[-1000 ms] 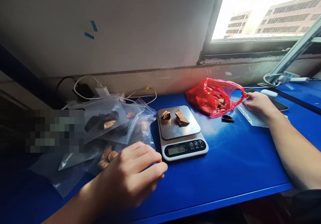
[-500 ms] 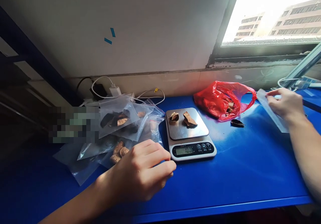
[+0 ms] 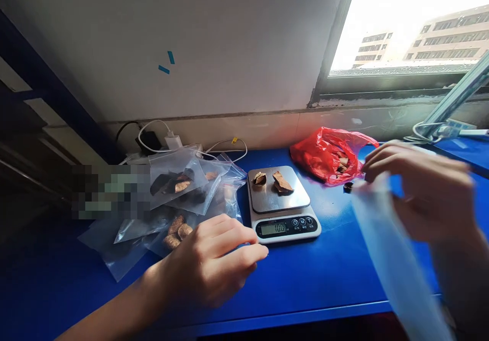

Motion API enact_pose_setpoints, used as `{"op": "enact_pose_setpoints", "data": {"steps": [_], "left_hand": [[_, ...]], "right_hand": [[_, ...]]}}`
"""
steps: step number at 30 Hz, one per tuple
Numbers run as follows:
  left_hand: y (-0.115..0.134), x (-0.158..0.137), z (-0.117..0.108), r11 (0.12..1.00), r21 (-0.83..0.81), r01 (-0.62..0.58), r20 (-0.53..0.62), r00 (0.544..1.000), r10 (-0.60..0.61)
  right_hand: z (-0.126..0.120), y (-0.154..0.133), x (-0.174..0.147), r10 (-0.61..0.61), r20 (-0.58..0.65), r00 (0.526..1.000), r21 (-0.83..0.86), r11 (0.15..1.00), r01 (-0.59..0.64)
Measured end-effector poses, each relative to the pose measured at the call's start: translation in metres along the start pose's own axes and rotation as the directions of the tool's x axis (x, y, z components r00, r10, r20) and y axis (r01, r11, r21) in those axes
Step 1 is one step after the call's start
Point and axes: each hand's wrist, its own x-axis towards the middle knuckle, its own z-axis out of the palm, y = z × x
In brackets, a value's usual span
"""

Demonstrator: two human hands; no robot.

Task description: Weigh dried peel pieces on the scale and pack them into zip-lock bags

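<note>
A kitchen scale (image 3: 284, 227) with a metal plate reads about 10.0. On its plate lie a curled brown dried piece (image 3: 260, 178) and a flat brown dried chunk (image 3: 283, 182). My left hand (image 3: 219, 259) hovers just in front of the scale's left corner, fingers curled together, with nothing showing in them. Blurred by motion, my right hand (image 3: 424, 188) pinches a translucent plastic bag (image 3: 393, 259) by its upper end; the bag hangs down over the table's front edge. Behind that hand, a red plastic bag (image 3: 315, 150) holds more dried pieces.
Several clear zip bags (image 3: 133, 229), some with brown dried pieces inside, are heaped left of the scale. A dark dried scrap (image 3: 348, 187) lies by the red bag. Chargers and white cables (image 3: 173, 140) run along the wall. The blue table (image 3: 305, 280) ends at a straight front edge.
My right hand has moved left and nearer, lifting the translucent bag off to the front. My left hand stays nearly where it was. The view has shifted slightly.
</note>
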Motion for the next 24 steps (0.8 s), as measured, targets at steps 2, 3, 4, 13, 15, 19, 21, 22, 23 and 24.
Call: {"op": "enact_pose_setpoints", "data": {"steps": [2,3,4,13,15,19,21,22,23,24], "left_hand": [[0.000,0.000,-0.002,1.000,-0.006,0.030,0.044,0.999,-0.030],[0.001,0.001,-0.003,0.999,-0.007,0.042,0.044,0.998,-0.042],[0.001,0.001,-0.004,0.999,-0.009,0.049,0.027,0.998,-0.049],[0.007,0.001,0.006,0.993,-0.011,0.113,-0.026,0.993,-0.114],[0.008,0.002,0.008,0.994,-0.017,0.106,-0.006,0.994,-0.106],[0.008,0.002,0.008,0.995,-0.035,0.092,-0.016,0.996,-0.092],[0.008,0.002,0.007,0.997,-0.028,0.076,-0.010,0.997,-0.077],[0.008,0.002,0.007,0.997,-0.028,0.074,-0.005,0.997,-0.074],[0.008,0.002,0.007,0.997,-0.031,0.074,-0.001,0.997,-0.074],[0.007,0.002,0.006,0.996,-0.035,0.076,0.000,0.997,-0.077]], "right_hand": [[0.019,-0.023,0.005,-0.277,0.088,0.957,0.136,0.955,0.264],[0.027,-0.031,0.007,-0.340,0.122,0.933,0.163,0.934,0.319],[0.034,-0.039,0.007,-0.376,0.148,0.915,0.189,0.919,0.347],[0.068,-0.073,-0.017,-0.372,0.285,0.883,0.355,0.897,0.263],[0.069,-0.074,-0.018,-0.364,0.294,0.884,0.346,0.903,0.257],[0.069,-0.074,-0.016,-0.355,0.276,0.893,0.358,0.900,0.247],[0.070,-0.075,-0.016,-0.345,0.276,0.897,0.376,0.898,0.229],[0.071,-0.074,-0.017,-0.339,0.286,0.896,0.385,0.897,0.217],[0.071,-0.074,-0.017,-0.335,0.293,0.895,0.393,0.896,0.207],[0.072,-0.074,-0.018,-0.335,0.299,0.894,0.402,0.893,0.201]]}}
